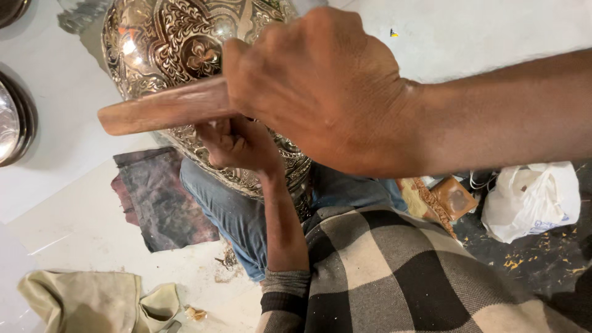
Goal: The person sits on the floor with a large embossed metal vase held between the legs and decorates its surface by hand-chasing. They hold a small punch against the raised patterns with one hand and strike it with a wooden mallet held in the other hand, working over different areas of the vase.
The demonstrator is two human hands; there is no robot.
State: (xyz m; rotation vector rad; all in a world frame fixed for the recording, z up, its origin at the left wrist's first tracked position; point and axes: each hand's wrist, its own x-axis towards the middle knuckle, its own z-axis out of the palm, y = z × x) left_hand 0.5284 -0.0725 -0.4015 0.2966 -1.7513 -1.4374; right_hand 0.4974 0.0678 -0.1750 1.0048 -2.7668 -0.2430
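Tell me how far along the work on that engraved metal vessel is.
Done: dense floral engraving already covers the visible side of the metal vessel. In hand: the right hand grips a wooden mallet above the left hand, which rests against the vessel. Left: cannot tell; the other sides are hidden.

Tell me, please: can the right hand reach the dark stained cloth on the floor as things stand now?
Probably not at once. The right hand is closed on a wooden tool above the engraved metal vessel, and the left hand and a knee lie between it and the dark cloth.

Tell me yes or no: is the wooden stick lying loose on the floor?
No, the right hand grips the wooden stick above the engraved metal vessel.
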